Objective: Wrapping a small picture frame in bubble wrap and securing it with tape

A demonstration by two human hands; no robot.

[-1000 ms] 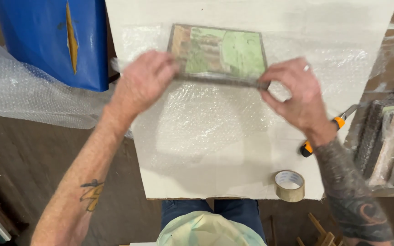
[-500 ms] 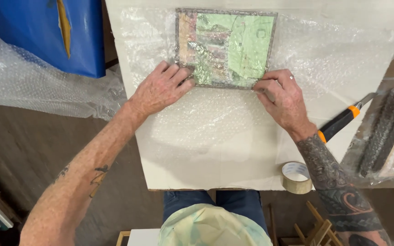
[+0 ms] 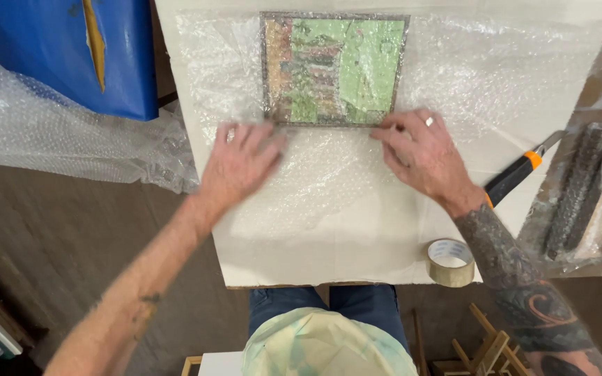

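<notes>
We press both open palms, left hand (image 3: 242,161) and right hand (image 3: 421,154), on bubble wrap (image 3: 329,181) just below painting (image 3: 334,68), pinning sheet flat, gripping nothing.

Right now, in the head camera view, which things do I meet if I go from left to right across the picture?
Loose bubble wrap → blue panel → left hand → small framed picture → right hand → tape roll → orange and black knife → wrapped dark items.
</notes>
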